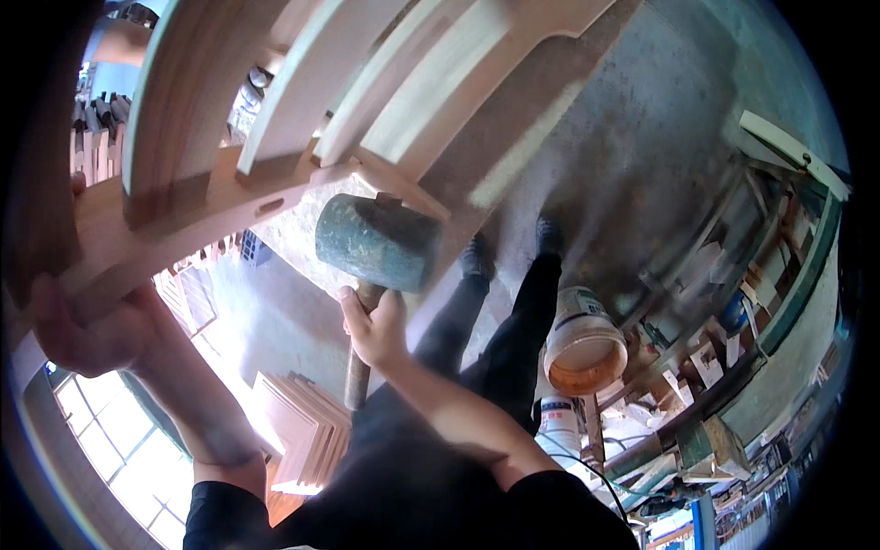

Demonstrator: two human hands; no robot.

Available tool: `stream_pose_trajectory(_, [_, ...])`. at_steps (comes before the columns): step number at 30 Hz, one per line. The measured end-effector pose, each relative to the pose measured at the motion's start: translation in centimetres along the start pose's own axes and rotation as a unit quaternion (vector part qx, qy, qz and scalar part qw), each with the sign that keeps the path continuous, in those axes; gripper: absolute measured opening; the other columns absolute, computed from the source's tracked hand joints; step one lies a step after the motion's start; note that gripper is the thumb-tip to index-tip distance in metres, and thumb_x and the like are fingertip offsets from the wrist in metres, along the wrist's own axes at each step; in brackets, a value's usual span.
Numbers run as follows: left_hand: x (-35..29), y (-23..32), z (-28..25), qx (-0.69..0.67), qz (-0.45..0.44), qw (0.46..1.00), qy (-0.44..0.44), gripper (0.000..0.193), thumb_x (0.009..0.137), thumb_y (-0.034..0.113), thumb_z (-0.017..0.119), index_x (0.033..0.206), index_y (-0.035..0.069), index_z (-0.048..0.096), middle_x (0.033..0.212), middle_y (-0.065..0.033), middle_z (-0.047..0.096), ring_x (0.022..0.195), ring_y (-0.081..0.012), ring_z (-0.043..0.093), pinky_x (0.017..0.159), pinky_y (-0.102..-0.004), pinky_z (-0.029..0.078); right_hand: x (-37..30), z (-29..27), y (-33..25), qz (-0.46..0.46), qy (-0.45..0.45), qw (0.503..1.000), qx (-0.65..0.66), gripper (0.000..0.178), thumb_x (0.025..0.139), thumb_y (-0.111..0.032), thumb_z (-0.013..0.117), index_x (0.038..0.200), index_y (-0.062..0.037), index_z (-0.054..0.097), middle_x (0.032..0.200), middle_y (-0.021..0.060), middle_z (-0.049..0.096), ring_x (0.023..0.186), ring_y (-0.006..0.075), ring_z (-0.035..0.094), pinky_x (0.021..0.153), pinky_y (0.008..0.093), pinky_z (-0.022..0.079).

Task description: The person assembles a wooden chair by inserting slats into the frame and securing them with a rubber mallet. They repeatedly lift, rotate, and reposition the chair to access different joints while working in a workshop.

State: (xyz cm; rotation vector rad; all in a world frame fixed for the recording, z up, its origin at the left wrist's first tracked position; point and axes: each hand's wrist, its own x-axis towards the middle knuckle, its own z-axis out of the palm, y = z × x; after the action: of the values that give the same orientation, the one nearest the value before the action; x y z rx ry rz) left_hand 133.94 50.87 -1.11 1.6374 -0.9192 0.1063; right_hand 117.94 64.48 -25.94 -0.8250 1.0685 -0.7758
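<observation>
Clutching slatted frame (pixel 293 96), upper left, in left hand (pixel 101 332), gripping mallet (pixel 374 242) mid-frame in right hand (pixel 378 332); probably joint-knocking, needs square hits.

Viewpoint: one wide fisheye camera on the person's head, the left of a side-by-side pair.
Facing: steeply down, upright and unmirrored, with the left forearm (pixel 197 412) and right forearm (pixel 454 403) entering from the lower edge.
Right fingers (pixel 390 316): left of centre, within arm's reach of the lens.
Wooden frame (pixel 188 92): large and close, filling the upper left, above the right fingers.
Legs (pixel 527 312): seen from overhead, right of those fingers.
Floor (pixel 642 137): farther off, above and right of them.
Window (pixel 96 426): bowed by the lens, below the left fingers (pixel 48 307).
</observation>
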Motion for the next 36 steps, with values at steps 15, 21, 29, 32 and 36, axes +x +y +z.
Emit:
stream_pose_trajectory(15, [-0.2,-1.3,-0.5,0.16,0.258,0.952,-0.034,0.057,0.094,0.046,0.059,0.121,-0.004,0.06,0.109,-0.0185,0.07,0.106,-0.0283,0.07,0.096,-0.0424,0.059,1.7,0.2,-0.4,0.032,0.022,0.999,-0.019,0.033,0.093,-0.02,0.069,0.103,0.0073,0.053,0.08,0.0219,0.063,0.073,0.0366,0.062,0.066,0.0418,0.048])
stream_pose_trajectory(21, [-0.4,-4.7,-3.2,-0.049,0.137,0.989,-0.016,0.054,0.081,0.033,0.077,0.121,0.0,0.059,0.105,-0.0106,0.063,0.094,-0.0209,0.066,0.082,-0.0321,0.056,0.2,-4.6,-2.5,-0.168,0.071,0.978,-0.101,0.03,0.09,-0.023,0.072,0.094,0.0001,0.054,0.068,0.0079,0.06,0.055,0.0172,0.06,0.051,0.0356,0.048])
stream_pose_trajectory(29, [-0.4,-0.2,-0.1,-0.078,0.074,0.987,-0.116,0.071,0.071,0.032,0.09,0.121,-0.002,0.052,0.115,-0.0137,0.053,0.105,-0.0251,0.058,0.087,-0.0381,0.05,-0.3,-16.3,-22.2,-0.122,0.041,0.991,-0.029,0.03,0.093,-0.018,0.072,0.108,-0.0037,0.05,0.075,0.0038,0.06,0.054,0.0109,0.055,0.048,0.028,0.045])
stream_pose_trajectory(32, [-0.1,2.7,-0.5,0.006,0.101,0.987,-0.124,0.083,0.071,0.037,0.09,0.127,-0.004,0.044,0.12,-0.0176,0.05,0.107,-0.0308,0.06,0.089,-0.0426,0.052,-2.9,-17.0,-33.9,-0.259,0.065,0.956,-0.126,0.027,0.091,-0.013,0.071,0.107,-0.0023,0.052,0.083,0.005,0.061,0.056,0.0105,0.055,0.05,0.0269,0.045])
stream_pose_trajectory(36, [0.1,3.9,-0.4,-0.046,0.054,0.988,-0.136,0.087,0.068,0.028,0.089,0.13,-0.005,0.037,0.12,-0.0204,0.055,0.114,-0.032,0.06,0.094,-0.0416,0.052,-6.0,-17.5,-41.3,-0.246,0.05,0.942,-0.223,0.022,0.088,-0.011,0.071,0.102,0.0001,0.057,0.082,0.0058,0.063,0.053,0.0096,0.053,0.048,0.0272,0.043])
